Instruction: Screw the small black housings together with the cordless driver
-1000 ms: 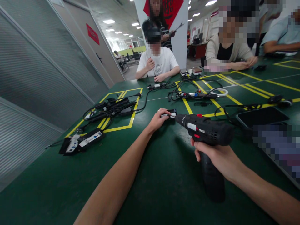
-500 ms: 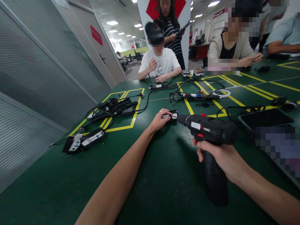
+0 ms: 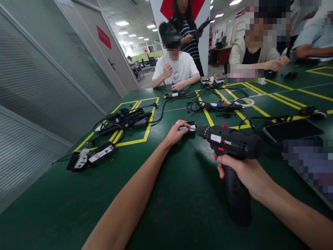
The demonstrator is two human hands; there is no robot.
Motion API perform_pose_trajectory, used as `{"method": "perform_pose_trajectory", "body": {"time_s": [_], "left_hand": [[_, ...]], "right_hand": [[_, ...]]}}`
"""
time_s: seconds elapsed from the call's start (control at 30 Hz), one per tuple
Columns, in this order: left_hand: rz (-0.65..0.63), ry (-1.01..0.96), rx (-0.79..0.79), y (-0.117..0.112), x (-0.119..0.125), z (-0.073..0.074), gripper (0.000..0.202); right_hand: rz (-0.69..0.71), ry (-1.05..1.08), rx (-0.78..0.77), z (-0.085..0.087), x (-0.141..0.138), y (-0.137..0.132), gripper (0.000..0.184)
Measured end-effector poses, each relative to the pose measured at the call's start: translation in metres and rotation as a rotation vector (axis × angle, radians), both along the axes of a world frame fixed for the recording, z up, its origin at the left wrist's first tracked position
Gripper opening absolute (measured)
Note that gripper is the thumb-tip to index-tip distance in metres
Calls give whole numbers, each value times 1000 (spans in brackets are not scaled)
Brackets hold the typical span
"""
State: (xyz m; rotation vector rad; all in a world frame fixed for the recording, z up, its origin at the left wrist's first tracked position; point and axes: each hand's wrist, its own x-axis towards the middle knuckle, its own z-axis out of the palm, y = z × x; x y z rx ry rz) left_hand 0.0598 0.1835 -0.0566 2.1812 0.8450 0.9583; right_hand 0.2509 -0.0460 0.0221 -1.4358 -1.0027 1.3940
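My right hand [image 3: 234, 165] is wrapped round the grip of a black cordless drill [image 3: 231, 140] that points left. The drill's thin bit reaches a small black-and-white part [image 3: 191, 126] on the green table [image 3: 179, 194]. With closed fingers, my left hand [image 3: 179, 130] holds that part against the table; its exact kind is too small to make out. Whether the bit touches a screw there cannot be seen. To the left lie two flat black pieces with white strips [image 3: 102, 152].
A heap of black devices and cables [image 3: 125, 119] lies inside yellow tape at left. More cables and a pen-like tool [image 3: 214, 106] lie ahead. A black tablet-like slab [image 3: 292, 131] is at right. Across the table sits a person in white [image 3: 175, 71]; others are farther right.
The whole view has shifted slightly. Both hands keep their places, with the drill still at the small part.
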Motion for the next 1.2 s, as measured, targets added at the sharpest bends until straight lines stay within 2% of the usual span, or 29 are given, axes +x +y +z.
{"method": "perform_pose_trajectory", "body": {"time_s": [0.33, 0.63, 0.83, 1.2], "left_hand": [[-7, 0, 1, 1, 0, -2, 19], [5, 9, 9, 0, 0, -1, 19], [-1, 6, 3, 1, 0, -3, 19], [16, 7, -31, -5, 2, 8, 20]], "right_hand": [[15, -6, 21, -3, 1, -2, 18], [-5, -32, 11, 3, -1, -1, 15], [-13, -19, 9, 1, -1, -1, 17], [18, -48, 31, 1, 0, 0, 16]]}}
